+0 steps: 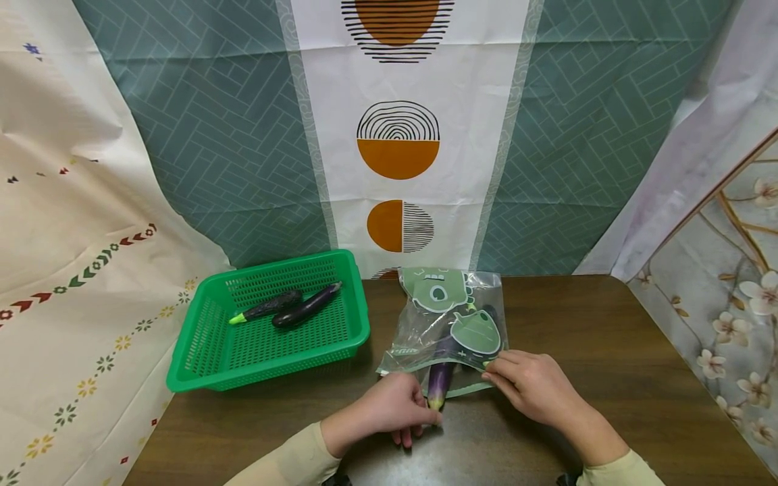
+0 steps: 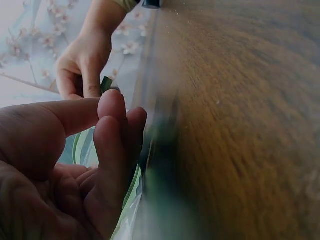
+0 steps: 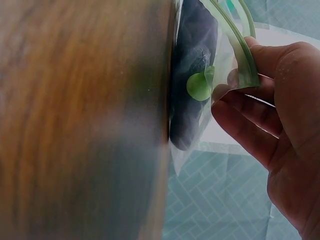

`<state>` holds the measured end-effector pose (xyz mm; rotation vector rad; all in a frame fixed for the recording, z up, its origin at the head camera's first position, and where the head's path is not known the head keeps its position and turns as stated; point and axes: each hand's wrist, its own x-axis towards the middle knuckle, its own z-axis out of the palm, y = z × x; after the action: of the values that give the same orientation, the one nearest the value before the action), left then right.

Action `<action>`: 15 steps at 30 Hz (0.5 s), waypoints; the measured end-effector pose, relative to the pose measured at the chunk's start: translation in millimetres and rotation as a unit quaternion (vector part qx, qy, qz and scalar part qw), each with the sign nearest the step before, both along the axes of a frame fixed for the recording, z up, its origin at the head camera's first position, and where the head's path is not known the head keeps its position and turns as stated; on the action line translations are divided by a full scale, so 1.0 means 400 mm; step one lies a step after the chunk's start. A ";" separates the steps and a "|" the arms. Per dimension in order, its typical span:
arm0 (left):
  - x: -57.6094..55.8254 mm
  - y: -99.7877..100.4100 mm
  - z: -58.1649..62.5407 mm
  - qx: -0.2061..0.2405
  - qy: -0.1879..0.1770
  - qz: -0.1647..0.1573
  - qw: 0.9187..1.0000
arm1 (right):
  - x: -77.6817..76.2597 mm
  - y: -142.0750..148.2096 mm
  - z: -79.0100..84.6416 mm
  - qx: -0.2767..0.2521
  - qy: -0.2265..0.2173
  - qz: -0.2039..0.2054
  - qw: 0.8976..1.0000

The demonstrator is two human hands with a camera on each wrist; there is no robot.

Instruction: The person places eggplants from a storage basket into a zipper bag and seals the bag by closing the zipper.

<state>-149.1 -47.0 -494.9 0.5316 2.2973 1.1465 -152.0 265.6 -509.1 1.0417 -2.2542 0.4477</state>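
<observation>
A clear zip bag (image 1: 419, 324) with green printed pictures lies with its mouth toward me. Inside are dark eggplants (image 3: 192, 122), one showing a bright green stem end. Another purple eggplant (image 1: 440, 381) pokes its pale end out of the mouth. My left hand (image 1: 392, 405) is at that end, thumb and fingertips drawn together around the tip; in the left wrist view the fingers (image 2: 109, 137) hide it. With thumb and fingers, my right hand (image 1: 531, 385) pinches the right corner of the bag's mouth, by the green zip strip (image 3: 245, 62).
A green plastic basket (image 1: 270, 368) with two dark eggplants (image 1: 306, 307) stands to the left of the bag. The brown wooden table (image 1: 583, 331) meets a patterned cloth backdrop (image 1: 577, 169) at the rear, with flowered cloth along the right edge.
</observation>
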 end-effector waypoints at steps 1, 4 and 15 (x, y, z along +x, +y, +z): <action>0.000 0.002 -0.001 -0.009 0.004 -0.001 1.000 | 0.000 0.000 0.000 0.000 0.000 0.000 1.000; 0.001 0.007 -0.003 -0.031 0.009 -0.003 0.999 | 0.000 0.000 0.000 0.002 -0.003 -0.002 1.000; 0.004 0.020 -0.009 -0.049 0.032 -0.009 0.998 | 0.003 0.000 0.000 0.007 -0.016 -0.011 1.000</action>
<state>-147.4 -39.1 -498.6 0.5571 2.3840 1.0164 -150.9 265.7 -509.0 1.0222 -2.2991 0.4420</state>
